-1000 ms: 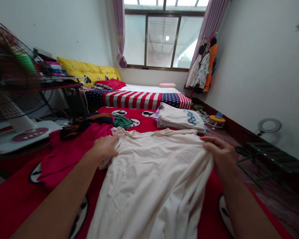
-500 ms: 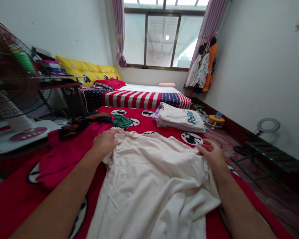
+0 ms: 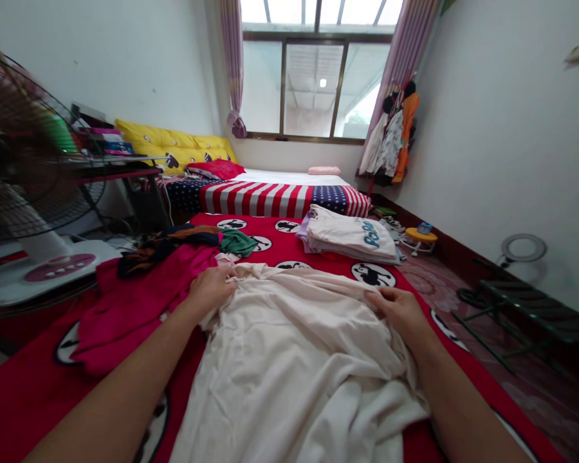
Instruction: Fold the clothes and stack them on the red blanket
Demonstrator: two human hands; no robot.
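Note:
A cream-white shirt (image 3: 289, 347) lies spread over the red patterned bedcover (image 3: 19, 386), its lower part creased and running out of view at the bottom. At its far left corner, my left hand (image 3: 215, 287) pinches the cloth. My right hand (image 3: 400, 308) grips the far right edge between thumb and fingers. Beyond the shirt, to the right, sits a stack of folded clothes (image 3: 350, 235) with a white printed top uppermost. Left of my left hand is a loose heap with a magenta garment (image 3: 139, 315), a green cloth (image 3: 237, 242) and a dark and brown garment (image 3: 166, 247).
An electric fan (image 3: 53, 257) stands close on the left, before a desk (image 3: 120, 167) with boxes. Behind is a bed with a striped, starred cover (image 3: 270, 198). On the right floor are a dark green folding stool (image 3: 535, 308), a ring light (image 3: 523, 247) and a yellow stool (image 3: 421, 235).
My right hand has gone from spread fingers at the shirt's right edge to a closed grip, slightly further left. My left hand still holds its corner. The camera view has tilted up slightly.

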